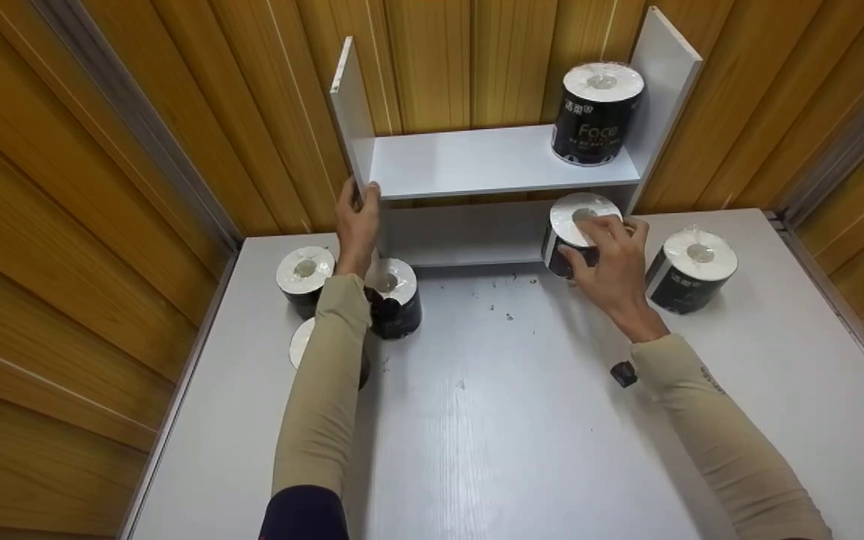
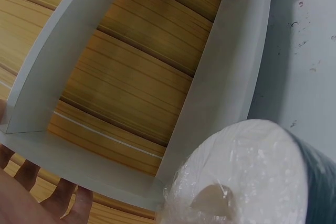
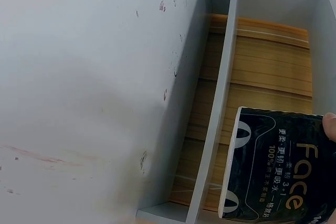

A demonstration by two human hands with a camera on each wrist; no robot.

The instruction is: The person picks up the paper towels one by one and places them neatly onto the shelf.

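Note:
A small white shelf unit (image 1: 469, 161) stands against the wooden wall. My left hand (image 1: 357, 229) grips its left side panel (image 2: 100, 169); in the left wrist view several fingers lie along the panel's outer face. With thumb and fingers, my right hand (image 1: 612, 262) holds a wrapped tissue roll (image 1: 561, 217) at the right end of the lower level. That roll's black "Face" label (image 3: 273, 166) shows in the right wrist view, partly in front of the lower board (image 3: 218, 103). Another tissue roll (image 1: 589, 131) stands upright on the upper board, by the right panel.
One tissue roll (image 1: 691, 274) stands on the white table (image 1: 462, 450) right of my right hand. Several more, including a left roll (image 1: 304, 274) and a nearer roll (image 1: 402, 311), stand around my left forearm; one is partly hidden by the sleeve. Dark specks mark the tabletop.

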